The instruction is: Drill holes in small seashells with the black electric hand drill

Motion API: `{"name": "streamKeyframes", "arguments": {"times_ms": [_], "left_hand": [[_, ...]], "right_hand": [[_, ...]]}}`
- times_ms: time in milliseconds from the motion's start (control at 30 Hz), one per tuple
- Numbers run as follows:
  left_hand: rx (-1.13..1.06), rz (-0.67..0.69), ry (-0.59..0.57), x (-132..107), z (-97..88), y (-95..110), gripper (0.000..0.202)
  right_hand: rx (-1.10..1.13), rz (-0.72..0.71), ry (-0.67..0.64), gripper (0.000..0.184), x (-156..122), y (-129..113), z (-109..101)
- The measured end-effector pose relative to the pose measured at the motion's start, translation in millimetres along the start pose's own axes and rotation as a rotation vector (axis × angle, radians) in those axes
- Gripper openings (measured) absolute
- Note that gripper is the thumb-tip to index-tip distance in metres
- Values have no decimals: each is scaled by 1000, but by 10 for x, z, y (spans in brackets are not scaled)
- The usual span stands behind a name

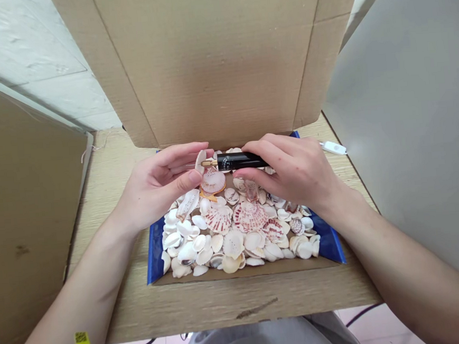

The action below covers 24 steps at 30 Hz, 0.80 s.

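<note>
My left hand (157, 185) pinches a small pale shell (200, 161) between thumb and fingers above an open cardboard box. My right hand (293, 169) grips a black pen-shaped tool (236, 162) with a brass tip that touches the held shell. Below both hands lies a heap of several white and red-striped seashells (238, 229) inside the blue-walled box (153, 252).
The box's raised cardboard lid (212, 56) stands just behind my hands. The box rests on a wooden table (224, 302). A white cable switch (333, 148) lies at the right. A brown cardboard panel (21, 209) borders the left, a grey panel (416, 125) the right.
</note>
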<state>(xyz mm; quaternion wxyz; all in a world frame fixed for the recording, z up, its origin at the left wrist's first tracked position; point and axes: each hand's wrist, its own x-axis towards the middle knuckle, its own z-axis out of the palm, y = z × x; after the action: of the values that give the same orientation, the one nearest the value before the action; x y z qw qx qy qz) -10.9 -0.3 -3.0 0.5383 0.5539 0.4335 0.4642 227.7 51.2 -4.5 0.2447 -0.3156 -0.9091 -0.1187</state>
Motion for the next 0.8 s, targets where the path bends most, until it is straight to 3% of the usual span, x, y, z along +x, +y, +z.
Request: {"name": "streamKeyframes", "arguments": {"times_ms": [367,600,800], "left_hand": [[54,-6,113,0,-22,18,36],[-21,68,155,9,-16,-12,31],[-45,40,84,-1,-25,-2,31]], "right_hand": [[-8,91,1,35,17,-6,-20],[26,133,4,39,15,-16,-28],[18,138,2,40,14,-15,-30]]}}
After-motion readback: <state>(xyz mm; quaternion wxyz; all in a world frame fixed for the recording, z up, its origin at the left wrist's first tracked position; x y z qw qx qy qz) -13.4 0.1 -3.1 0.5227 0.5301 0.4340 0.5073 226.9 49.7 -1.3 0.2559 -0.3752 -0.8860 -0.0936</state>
